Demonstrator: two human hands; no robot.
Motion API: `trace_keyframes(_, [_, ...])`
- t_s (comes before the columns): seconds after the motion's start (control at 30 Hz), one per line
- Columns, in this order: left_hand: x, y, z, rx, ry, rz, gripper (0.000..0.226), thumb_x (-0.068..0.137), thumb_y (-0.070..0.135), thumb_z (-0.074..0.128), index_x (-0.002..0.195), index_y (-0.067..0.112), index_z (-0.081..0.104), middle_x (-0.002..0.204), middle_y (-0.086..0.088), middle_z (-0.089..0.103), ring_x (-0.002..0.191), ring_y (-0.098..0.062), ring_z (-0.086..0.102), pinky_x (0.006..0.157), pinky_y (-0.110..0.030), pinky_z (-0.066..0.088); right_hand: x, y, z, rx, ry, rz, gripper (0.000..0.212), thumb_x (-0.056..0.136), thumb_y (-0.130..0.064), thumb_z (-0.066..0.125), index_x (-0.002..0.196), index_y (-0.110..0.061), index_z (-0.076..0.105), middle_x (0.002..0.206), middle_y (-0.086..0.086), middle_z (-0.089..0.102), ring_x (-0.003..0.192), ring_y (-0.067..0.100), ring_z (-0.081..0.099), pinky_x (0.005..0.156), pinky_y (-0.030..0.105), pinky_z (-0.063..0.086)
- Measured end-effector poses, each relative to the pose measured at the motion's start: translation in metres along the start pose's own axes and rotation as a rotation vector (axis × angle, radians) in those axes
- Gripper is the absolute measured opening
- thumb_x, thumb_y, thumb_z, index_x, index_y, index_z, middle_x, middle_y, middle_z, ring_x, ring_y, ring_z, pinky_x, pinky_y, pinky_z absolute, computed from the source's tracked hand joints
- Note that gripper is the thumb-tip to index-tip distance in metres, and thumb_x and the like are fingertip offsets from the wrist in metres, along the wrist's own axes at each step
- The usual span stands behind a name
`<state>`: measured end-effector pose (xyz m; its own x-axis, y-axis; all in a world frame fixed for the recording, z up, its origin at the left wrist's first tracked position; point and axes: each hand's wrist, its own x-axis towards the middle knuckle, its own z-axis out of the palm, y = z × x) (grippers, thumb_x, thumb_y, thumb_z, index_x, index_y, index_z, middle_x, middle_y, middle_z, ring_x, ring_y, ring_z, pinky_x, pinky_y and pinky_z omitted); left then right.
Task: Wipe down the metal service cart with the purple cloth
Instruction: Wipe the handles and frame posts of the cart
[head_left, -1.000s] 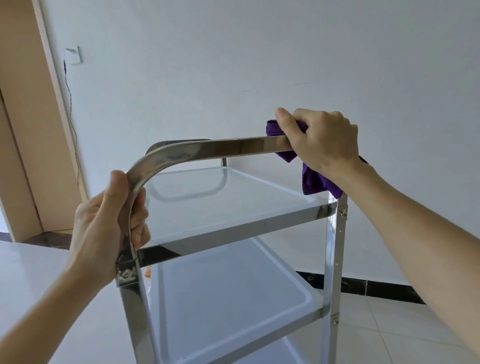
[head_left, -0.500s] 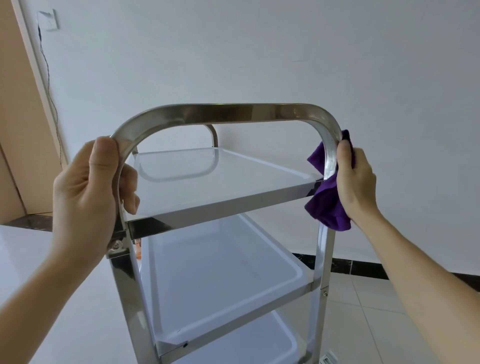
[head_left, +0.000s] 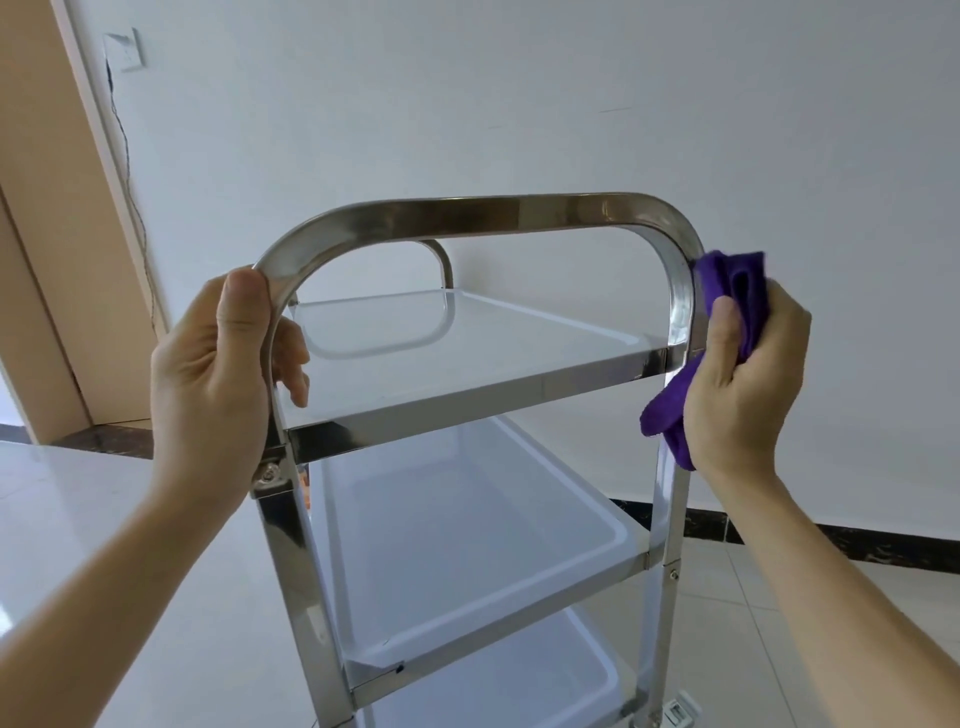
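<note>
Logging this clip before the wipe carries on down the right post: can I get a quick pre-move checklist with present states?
1. Purple cloth held in right hand: ok.
2. Cloth touching the handle's right post: ok.
3. Left hand grip steadying the handle's left bend: ok.
4. Post below the top shelf unobstructed: ok.
5. Wheels locked: cannot tell.
6. Handle bar already clean: cannot tell.

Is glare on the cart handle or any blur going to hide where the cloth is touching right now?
Head view: the handle shows dark and bright reflections, no blown-out glare. The purple cloth, gripped by the right hand, is slightly soft but readable against the right upright. The left hand is sharp. Wide-angle distortion bends the door frame.
</note>
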<state>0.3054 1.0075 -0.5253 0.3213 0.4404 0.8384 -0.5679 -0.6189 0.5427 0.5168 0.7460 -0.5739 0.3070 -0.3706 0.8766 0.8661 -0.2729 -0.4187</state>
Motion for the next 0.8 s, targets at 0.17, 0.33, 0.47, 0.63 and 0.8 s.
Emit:
trace_keyframes(0.17, [0.000,-0.002,-0.002,-0.021,-0.023,0.001,0.031,0.102,0.052,0.042,0.088,0.033,0.063,0.064,0.001,0.058,0.051,-0.023,0.052,0.051,-0.047,0.048,0.001,-0.004,0.022,-0.235,-0.455,-0.356,0.036,0.099,-0.019,0.053,0.133,-0.008,0.056,0.127,0.012,0.059,0.115,0.032,0.052,0.101,0.039,0.040])
trace_keyframes(0.33, [-0.002,-0.003,0.000,0.021,-0.008,0.004,0.041,0.104,0.049,0.040,0.088,0.018,0.062,0.068,-0.004,0.059,0.056,-0.025,0.053,0.056,-0.047,0.047,-0.019,-0.006,0.045,-0.170,-0.386,-0.091,0.028,0.097,-0.036,0.052,0.102,-0.015,0.068,0.092,-0.001,0.068,0.089,0.022,0.060,0.085,0.040,0.048])
trace_keyframes(0.47, [-0.002,-0.004,0.003,0.088,0.006,0.015,0.049,0.105,0.045,0.037,0.089,0.007,0.062,0.077,-0.010,0.061,0.073,-0.033,0.054,0.072,-0.045,0.047,-0.049,-0.045,0.069,-0.184,-0.308,-0.172,0.031,0.093,-0.040,0.053,0.089,-0.015,0.069,0.082,-0.002,0.066,0.082,0.022,0.060,0.079,0.038,0.048])
trace_keyframes(0.63, [-0.002,-0.006,-0.003,0.130,0.016,0.007,0.047,0.103,0.052,0.036,0.091,0.015,0.063,0.091,-0.032,0.054,0.079,-0.027,0.050,0.077,-0.031,0.045,-0.101,-0.114,0.100,-0.038,-0.356,-0.342,0.029,0.094,-0.037,0.057,0.093,-0.012,0.071,0.089,0.003,0.068,0.088,0.026,0.060,0.086,0.039,0.046])
trace_keyframes(0.8, [0.002,-0.010,-0.018,0.156,0.067,-0.029,0.037,0.098,0.063,0.037,0.083,0.044,0.065,0.083,-0.010,0.059,0.082,-0.026,0.052,0.078,-0.060,0.047,-0.128,-0.148,0.115,-0.020,-0.456,-0.492,0.032,0.097,-0.034,0.056,0.106,-0.008,0.071,0.104,0.010,0.068,0.099,0.031,0.060,0.096,0.042,0.044])
